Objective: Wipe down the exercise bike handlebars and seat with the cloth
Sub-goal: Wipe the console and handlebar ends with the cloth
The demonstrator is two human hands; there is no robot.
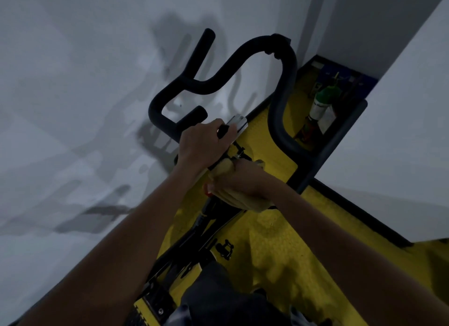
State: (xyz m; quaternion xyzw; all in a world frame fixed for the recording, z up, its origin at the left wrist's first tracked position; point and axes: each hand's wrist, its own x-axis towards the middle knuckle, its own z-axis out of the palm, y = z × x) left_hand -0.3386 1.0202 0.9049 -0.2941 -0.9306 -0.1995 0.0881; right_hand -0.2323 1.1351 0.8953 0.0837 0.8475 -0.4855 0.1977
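Cloth [233, 196] bunched beneath gripping right hand [245, 179].

Handlebars [243, 58] crowd the wall [73, 82]; right side open.

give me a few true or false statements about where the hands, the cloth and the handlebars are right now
1. The right hand holds the tan cloth against the bike frame. True.
2. The left hand hangs free at the person's side. False: it grips a black part beside the silver post below the handlebars.
3. The handlebars are black. True.
4. The floor under the bike is blue. False: it is yellow.
5. The cloth is draped over the far tips of the handlebars. False: it is lower down, under the right hand.
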